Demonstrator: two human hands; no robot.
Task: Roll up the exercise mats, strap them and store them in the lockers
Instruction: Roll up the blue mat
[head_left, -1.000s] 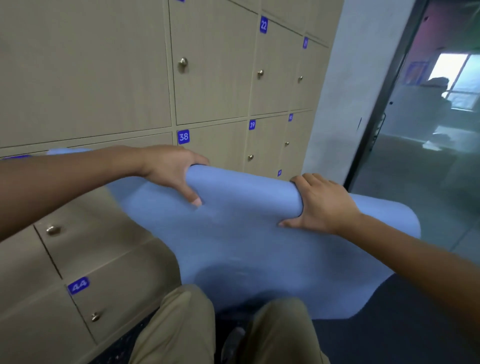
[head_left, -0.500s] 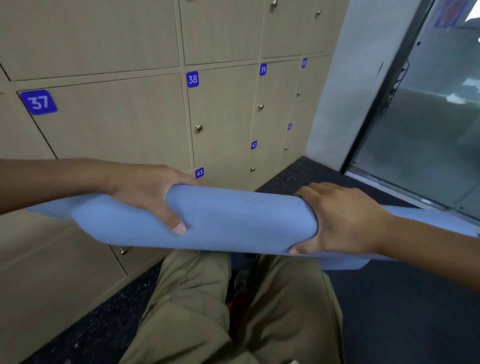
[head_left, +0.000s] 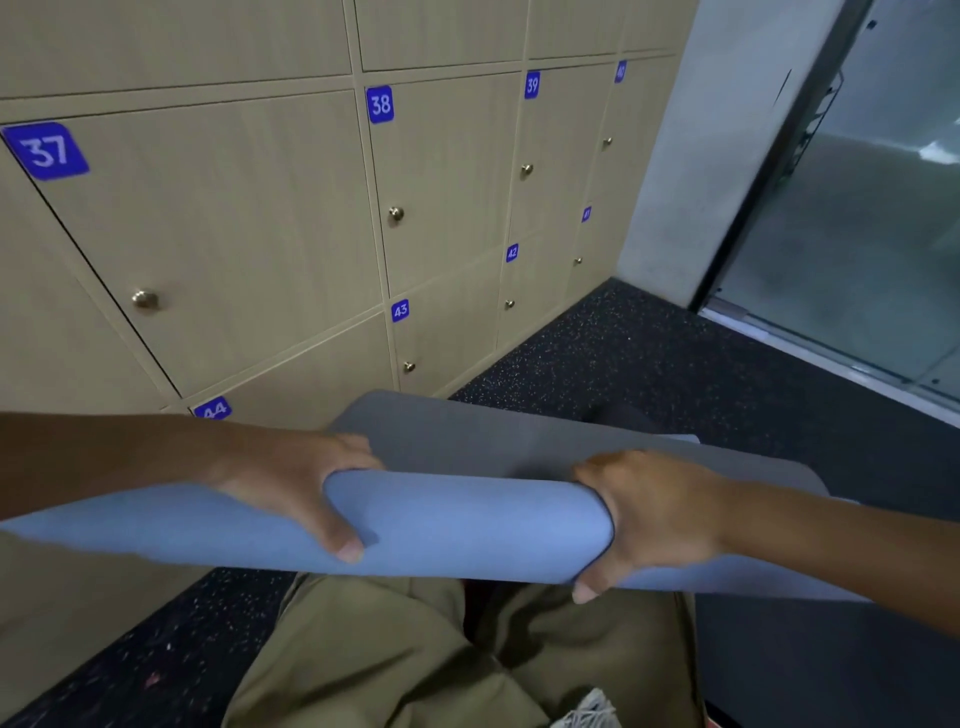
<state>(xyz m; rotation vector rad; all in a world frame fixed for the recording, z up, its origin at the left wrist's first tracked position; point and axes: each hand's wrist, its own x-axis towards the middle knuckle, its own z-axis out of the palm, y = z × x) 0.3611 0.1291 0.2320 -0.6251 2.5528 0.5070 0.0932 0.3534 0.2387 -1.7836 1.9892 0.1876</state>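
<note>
Head camera looks down at a blue mat (head_left: 457, 525) rolled into a long tube lying left to right, above the person's knees, near the lockers (head_left: 249, 208). Left hand (head_left: 306, 493) and right hand (head_left: 649, 519) each curl around it.

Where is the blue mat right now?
In the head view the blue mat lies rolled across the lower middle, gripped by the left hand and the right hand, above the person's knees, in front of the lockers.
</note>
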